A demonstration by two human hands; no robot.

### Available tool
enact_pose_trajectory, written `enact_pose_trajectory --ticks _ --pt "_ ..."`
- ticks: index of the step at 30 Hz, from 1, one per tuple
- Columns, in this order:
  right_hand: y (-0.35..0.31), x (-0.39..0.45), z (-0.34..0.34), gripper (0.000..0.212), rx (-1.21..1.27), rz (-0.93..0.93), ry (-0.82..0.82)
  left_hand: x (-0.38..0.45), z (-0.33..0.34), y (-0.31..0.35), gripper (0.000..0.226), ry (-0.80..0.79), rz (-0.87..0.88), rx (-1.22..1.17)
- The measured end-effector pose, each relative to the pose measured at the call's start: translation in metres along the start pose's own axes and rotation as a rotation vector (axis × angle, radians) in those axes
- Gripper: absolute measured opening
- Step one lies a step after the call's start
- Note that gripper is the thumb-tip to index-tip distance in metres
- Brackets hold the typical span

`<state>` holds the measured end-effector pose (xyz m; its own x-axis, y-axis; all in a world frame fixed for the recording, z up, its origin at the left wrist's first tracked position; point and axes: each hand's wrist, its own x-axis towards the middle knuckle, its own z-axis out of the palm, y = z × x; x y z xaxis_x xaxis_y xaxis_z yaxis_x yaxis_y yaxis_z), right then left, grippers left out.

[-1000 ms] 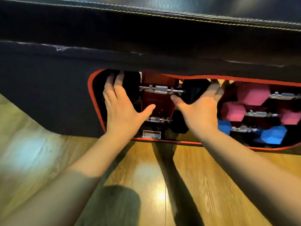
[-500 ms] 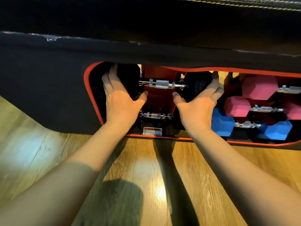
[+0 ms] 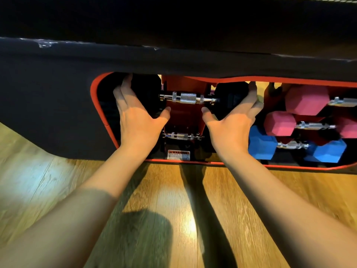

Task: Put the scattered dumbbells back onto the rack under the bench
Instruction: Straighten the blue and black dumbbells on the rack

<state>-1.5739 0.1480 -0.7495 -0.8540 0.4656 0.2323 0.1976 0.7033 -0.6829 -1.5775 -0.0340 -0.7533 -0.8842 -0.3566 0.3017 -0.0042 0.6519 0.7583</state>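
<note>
A black dumbbell with a knurled chrome handle [image 3: 188, 98] lies on the upper level of the red rack [image 3: 185, 115] under the black bench [image 3: 173, 60]. My left hand [image 3: 138, 120] cups its left black head and my right hand [image 3: 232, 123] cups its right black head [image 3: 229, 97], fingers spread over each. A second black dumbbell [image 3: 181, 135] rests below it, its heads mostly hidden by my hands. To the right, two pink dumbbells [image 3: 307, 100] [image 3: 280, 123] and a blue dumbbell [image 3: 260, 143] sit in the rack.
A white warning label [image 3: 178, 154] is stuck at the rack's base. The red-trimmed opening [image 3: 94, 105] frames the rack on the left. Wooden floor [image 3: 173, 209] stretches toward me under my forearms.
Both hands have slid a little deeper and higher onto the top black dumbbell's heads, thumbs closing in. The view has moved nearer to the opening.
</note>
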Motion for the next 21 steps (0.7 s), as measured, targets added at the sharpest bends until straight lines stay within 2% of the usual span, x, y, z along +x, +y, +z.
enact_pose_trajectory --ticks 5,14,19,21 --pt "-0.004 -0.001 -0.007 0.108 0.100 -0.013 0.020 0.001 0.001 0.000 0.109 0.002 0.000 -0.008" --pt "-0.004 -0.002 -0.005 0.110 0.078 -0.021 0.031 0.001 0.004 -0.004 0.104 -0.008 -0.051 -0.050" --pt "0.004 -0.007 0.001 0.122 0.188 -0.016 0.042 -0.010 0.008 -0.007 0.118 0.057 -0.021 -0.224" --pt "0.007 -0.012 0.001 0.118 0.307 -0.001 0.040 -0.016 0.012 -0.015 0.126 0.042 -0.048 -0.269"
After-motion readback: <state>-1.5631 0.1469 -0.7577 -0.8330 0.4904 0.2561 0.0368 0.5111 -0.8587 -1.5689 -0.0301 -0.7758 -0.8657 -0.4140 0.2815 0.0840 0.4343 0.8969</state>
